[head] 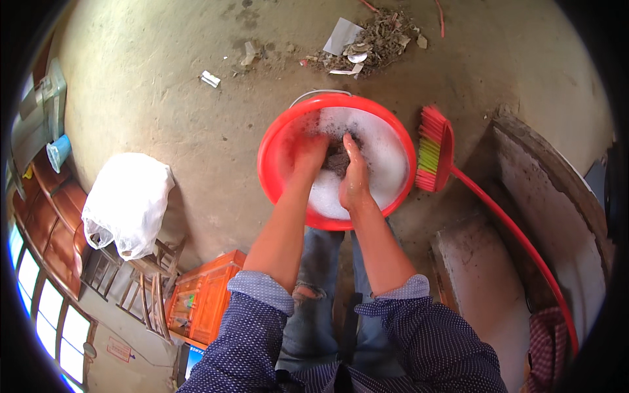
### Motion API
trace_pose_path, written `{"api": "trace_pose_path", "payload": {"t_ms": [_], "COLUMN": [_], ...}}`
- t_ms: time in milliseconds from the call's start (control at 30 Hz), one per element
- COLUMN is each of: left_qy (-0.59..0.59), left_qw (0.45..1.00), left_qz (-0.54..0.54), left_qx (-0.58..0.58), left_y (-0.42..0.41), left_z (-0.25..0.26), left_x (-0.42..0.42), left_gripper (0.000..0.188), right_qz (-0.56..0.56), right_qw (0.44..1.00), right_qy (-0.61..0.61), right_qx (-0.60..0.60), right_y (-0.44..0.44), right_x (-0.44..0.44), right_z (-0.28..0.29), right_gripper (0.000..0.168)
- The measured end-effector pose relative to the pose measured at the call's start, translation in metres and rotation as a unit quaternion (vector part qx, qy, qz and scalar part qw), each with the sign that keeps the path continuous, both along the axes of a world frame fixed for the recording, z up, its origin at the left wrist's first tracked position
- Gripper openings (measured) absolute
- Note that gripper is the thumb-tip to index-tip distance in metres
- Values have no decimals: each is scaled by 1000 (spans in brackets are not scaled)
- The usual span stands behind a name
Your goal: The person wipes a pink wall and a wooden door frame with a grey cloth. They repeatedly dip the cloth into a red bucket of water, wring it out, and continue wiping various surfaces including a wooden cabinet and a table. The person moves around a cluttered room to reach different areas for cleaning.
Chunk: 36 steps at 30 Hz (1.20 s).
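Note:
A red plastic bucket (pixel 410 162) with a wire handle stands in front of me, with white suds (pixel 388 167) on its water. Inside it, a dark, wet, crumpled cloth (pixel 336 159) lies between my two hands. My left hand (pixel 310 152) reaches in from the left; it is blurred and partly hidden, so its fingers cannot be made out well. At the cloth's right side is my right hand (pixel 355 172), wet, its fingers extended with the palm turned towards the cloth. It does not close around the cloth.
A red broom (pixel 444 154) with pink and yellow-green bristles leans right of the bucket. Beyond the bucket lies a heap of sweepings (pixel 388 42) with paper scraps. At left, a white plastic bag (pixel 130 196) rests on a wooden stool (pixel 147 265), near an orange wooden cabinet (pixel 204 299).

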<state>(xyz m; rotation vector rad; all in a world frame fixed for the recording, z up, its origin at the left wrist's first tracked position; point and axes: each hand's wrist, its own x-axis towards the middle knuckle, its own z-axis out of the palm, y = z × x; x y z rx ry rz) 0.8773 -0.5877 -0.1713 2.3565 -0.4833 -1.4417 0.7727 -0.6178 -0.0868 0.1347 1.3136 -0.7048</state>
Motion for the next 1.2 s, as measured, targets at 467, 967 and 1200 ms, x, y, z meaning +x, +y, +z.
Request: {"api": "trace_pose_path", "payload": {"t_ms": [467, 967, 1200], "left_qy": [-153, -112, 26], "left_qw": [865, 987, 998], "left_qz": [-272, -2, -13], "left_qx": [-394, -115, 52], "left_y": [-8, -25, -18], "left_z": [154, 29, 34], "left_x": [-71, -14, -3], "left_gripper": [19, 24, 31], "right_qz": [16, -10, -8], "right_qw": [971, 990, 999], "right_qy": [-240, 119, 49], "right_qx": [10, -72, 9], "right_y": [-8, 3, -3], "right_x": [-35, -4, 5], "right_z": [30, 17, 1], "right_gripper": [20, 12, 54]}}
